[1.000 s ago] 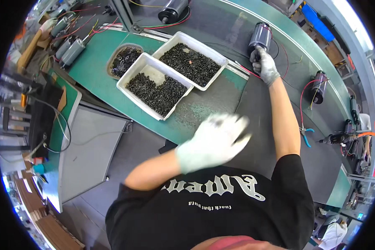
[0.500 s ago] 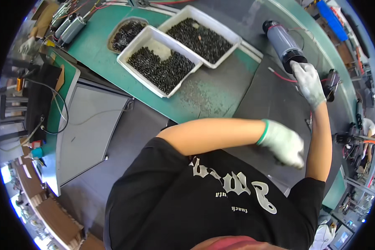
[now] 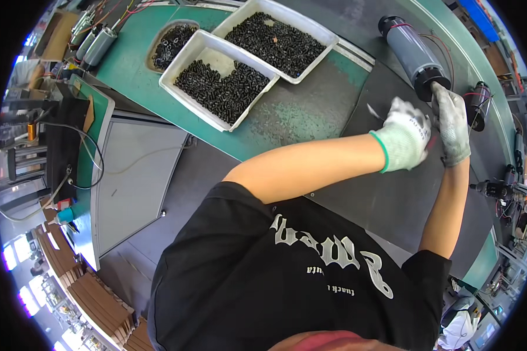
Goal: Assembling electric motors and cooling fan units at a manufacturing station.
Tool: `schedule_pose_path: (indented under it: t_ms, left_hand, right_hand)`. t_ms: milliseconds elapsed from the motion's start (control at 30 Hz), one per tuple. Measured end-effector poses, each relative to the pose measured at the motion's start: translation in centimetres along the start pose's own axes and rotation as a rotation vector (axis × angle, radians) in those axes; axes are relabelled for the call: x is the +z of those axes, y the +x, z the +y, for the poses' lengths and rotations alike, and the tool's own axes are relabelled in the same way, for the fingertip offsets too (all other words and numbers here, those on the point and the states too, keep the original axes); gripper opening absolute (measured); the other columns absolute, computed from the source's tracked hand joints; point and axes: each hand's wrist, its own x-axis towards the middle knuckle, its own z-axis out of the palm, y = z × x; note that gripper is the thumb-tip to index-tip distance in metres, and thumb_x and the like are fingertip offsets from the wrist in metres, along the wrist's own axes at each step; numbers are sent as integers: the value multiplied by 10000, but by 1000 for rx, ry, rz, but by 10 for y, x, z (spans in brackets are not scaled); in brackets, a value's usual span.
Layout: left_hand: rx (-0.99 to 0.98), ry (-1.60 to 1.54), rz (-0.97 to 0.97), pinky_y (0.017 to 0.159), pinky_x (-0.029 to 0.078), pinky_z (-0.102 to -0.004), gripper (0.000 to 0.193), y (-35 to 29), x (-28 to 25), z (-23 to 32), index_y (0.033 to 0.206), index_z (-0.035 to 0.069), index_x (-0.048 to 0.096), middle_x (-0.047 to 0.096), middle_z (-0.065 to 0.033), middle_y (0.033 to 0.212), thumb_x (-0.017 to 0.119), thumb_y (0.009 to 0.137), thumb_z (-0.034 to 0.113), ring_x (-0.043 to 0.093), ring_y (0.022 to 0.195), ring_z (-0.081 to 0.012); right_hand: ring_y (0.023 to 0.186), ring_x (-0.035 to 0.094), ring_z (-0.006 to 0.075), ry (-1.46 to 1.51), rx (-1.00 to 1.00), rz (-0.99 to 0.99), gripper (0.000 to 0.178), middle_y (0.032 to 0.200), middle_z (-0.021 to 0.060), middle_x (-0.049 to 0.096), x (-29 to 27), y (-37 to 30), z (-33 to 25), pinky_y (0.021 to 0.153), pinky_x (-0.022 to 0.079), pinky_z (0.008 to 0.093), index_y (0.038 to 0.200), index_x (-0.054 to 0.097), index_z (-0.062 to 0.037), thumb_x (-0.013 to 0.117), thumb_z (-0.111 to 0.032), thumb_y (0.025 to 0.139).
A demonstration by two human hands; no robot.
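A grey cylindrical motor point(image 3: 416, 52) with black end caps lies on the bench at the upper right. My right hand point(image 3: 452, 123), in a soiled whitish glove, is closed at its near end, fingers against the black cap. Just left of it, my left hand point(image 3: 405, 131) wears a white glove with a green cuff. Its fingers are curled and somewhat blurred; a thin pale tip point(image 3: 373, 110) shows beside them and a bit of red near the palm. What the left hand holds is hidden.
Two white trays point(image 3: 168, 79) of small black cylindrical parts stand on the green bench, with a smaller tub point(image 3: 152, 57) of dark rings beside them. A smaller dark motor point(image 3: 480, 105) with wires lies right of my right hand. More cylinders point(image 3: 99, 47) lie at the far left.
My left hand has moved up and away from my body, to beside my right hand, and its fingers are now curled. The motor's near end and my right hand have shifted slightly right.
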Motion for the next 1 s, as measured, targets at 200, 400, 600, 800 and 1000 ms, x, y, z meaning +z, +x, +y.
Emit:
schedule_pose_path:
  t_ms: [200,400,600,800,1000]
  left_hand:
    - [-26,277,579,853,422,-410,296,1,14,-77,1065,67,627,623,-124,1027,552,807,192,564,1044,-282]
    - [73,309,147,740,413,-404,317,-48,76,-9,1021,6,620,627,-130,906,532,774,185,528,813,-260]
    - [381,-208,85,625,511,-378,195,-137,-7,-14,797,89,640,611,-85,783,607,782,280,616,743,-265]
    - [-330,461,551,808,497,-419,283,-90,-108,-195,986,17,649,662,-192,976,621,856,268,625,891,-384]
    - [-324,473,359,855,504,-447,325,-58,-95,-232,1031,42,641,652,-210,1059,597,866,319,635,987,-364]
  right_hand:
    - [515,317,1,-34,131,46,316,618,-110,399,0,-16,26,442,234,211,828,630,-67,538,-335,966]
    - [584,322,17,-122,22,-2,324,639,-85,401,44,-33,30,499,262,238,775,599,-12,535,-257,977]
    - [616,340,52,-101,86,42,366,657,-47,415,86,-90,1,535,306,266,754,533,17,517,-263,990]
    - [645,428,55,337,389,-144,349,687,-20,497,88,-106,-6,576,368,239,938,617,37,518,-295,981]
    - [763,609,174,277,30,-167,455,928,112,641,-57,-149,8,671,490,278,1203,565,48,467,-341,987]
